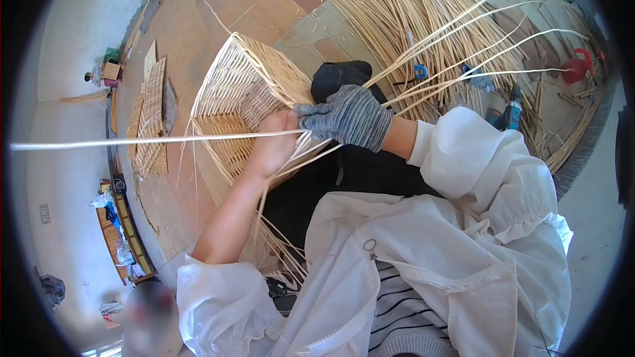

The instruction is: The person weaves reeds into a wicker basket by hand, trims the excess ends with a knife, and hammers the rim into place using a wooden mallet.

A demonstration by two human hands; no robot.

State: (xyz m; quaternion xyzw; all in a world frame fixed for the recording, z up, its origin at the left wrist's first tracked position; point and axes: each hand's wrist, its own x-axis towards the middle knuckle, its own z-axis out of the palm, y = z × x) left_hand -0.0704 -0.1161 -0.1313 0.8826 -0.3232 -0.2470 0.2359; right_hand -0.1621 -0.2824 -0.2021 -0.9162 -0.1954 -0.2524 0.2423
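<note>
A pale wicker basket (225, 86) rests tilted before my knees, its woven walls open toward me. My left hand (274, 139), bare, is closed at the basket's near rim, its fingertips partly hidden. Against it is my right hand (347, 118) in a grey knitted glove, fingers bent and pressed on the same rim. One long pale wicker strand (132, 141) stretches from the far left across my left hand to the gloved fingers. Several loose strands (463, 79) fan out to the upper right from behind the glove.
A large heap of canes (397, 6) covers the floor at upper right. Near it lie a blue tape measure (421, 71), a blue-black tool (512, 111) and a red container (577, 66). Woven panels (151, 116) lie left. A person (151, 317) is at lower left.
</note>
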